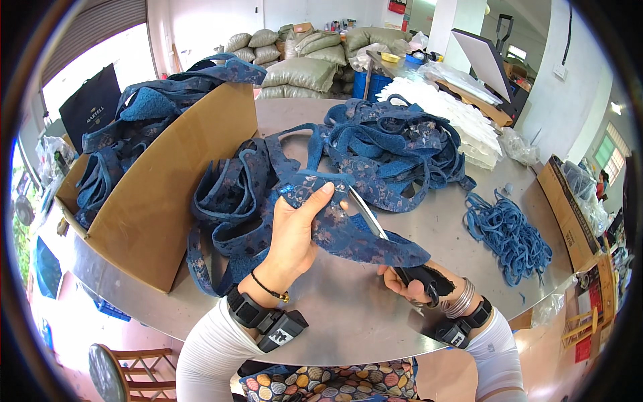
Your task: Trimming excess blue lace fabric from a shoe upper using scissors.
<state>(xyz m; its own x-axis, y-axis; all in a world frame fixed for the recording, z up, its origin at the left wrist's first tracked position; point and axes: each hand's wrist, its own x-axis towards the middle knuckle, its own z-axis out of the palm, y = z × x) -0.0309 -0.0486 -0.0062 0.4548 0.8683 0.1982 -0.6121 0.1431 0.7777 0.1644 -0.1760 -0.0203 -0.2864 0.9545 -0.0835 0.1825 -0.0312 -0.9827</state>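
Note:
My left hand [298, 224] grips a blue patterned fabric piece [348, 231], thumb pressed on top near its upper edge. Black-handled scissors [368, 218] are in my right hand [405, 285], fingers wrapped about the handles. Their metal blades point up and left and lie against the fabric close to my left fingers; the blade tips are partly hidden by cloth. The fabric runs on into a coiled heap of blue strips [231, 184] left of my hand. A bigger tangled pile of blue fabric strips [402, 144] lies beyond the scissors.
A cardboard box [181, 174] full of blue fabric stands at left on the metal table [335, 321]. Thin blue trimmings [512, 238] lie at right. White sheets [455, 120] are stacked behind. A wooden stool [110, 372] stands below the table at left; sacks [298, 74] sit farther back.

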